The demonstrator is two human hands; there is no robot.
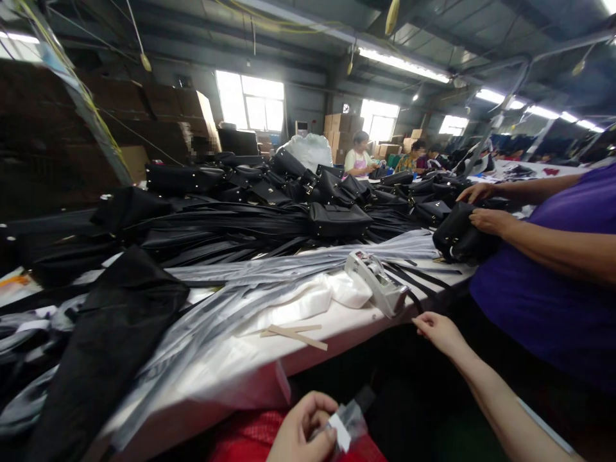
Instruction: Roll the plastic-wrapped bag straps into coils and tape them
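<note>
My left hand (305,428), low in front of my red clothing, has its fingers closed on a small clear plastic bag (355,420) with a white label-like piece (340,432). A dark end shows beyond the bag; what it is I cannot make out. My right hand (440,332) is at the table's edge with thumb and finger pinched together. What the pinch holds, if anything, is too small to tell. Just beyond those fingertips stands a grey tabletop device (378,282), perhaps a tape dispenser, and a black strip (414,300) hangs beside it.
Black bags (339,220) and straps (231,224) pile across the table (337,333). Plastic-covered strips (289,266), white wrapping (298,305) and two tan strips (298,335) lie nearer. At right, a co-worker in purple (553,276) handles a black bag (459,234).
</note>
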